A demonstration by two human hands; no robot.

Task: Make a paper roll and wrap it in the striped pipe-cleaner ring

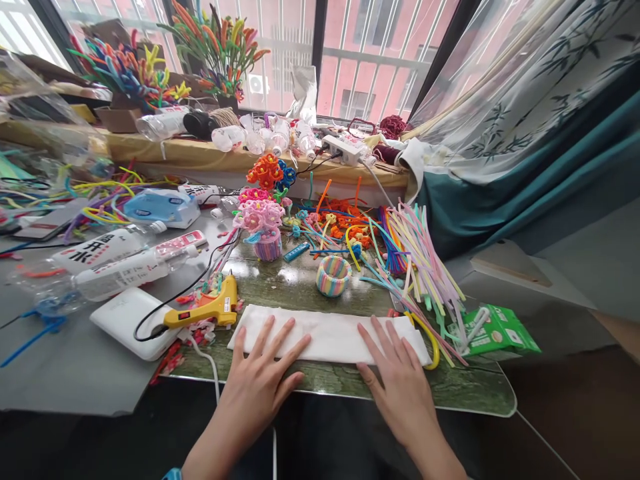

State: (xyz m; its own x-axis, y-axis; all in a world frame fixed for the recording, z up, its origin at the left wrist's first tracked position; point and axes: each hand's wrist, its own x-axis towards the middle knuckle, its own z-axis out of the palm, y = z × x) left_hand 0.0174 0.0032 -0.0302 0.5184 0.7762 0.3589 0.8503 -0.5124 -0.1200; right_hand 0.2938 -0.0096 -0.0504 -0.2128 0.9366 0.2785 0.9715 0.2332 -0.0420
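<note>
A folded white cloth or tissue strip (325,333) lies lengthwise along the front of the green table. My left hand (267,367) rests flat on its left part, fingers spread. On its right part lies my right hand (395,373), palm down with the fingers apart. Just behind the strip stands a small striped pastel pot (333,276), with nothing seen inside. A yellow hot glue gun (207,307) lies to the left of the strip. The handle of yellow-handled scissors (431,343) shows past its right end, partly covered by it.
Pipe-cleaner flowers (260,213) stand in a purple pot at mid-table. Loose pipe cleaners (425,253) heap at the right, beside a green packet (500,330). Plastic bottles (135,267) and a white power bank (133,323) lie left. A power strip (343,150) sits on the sill.
</note>
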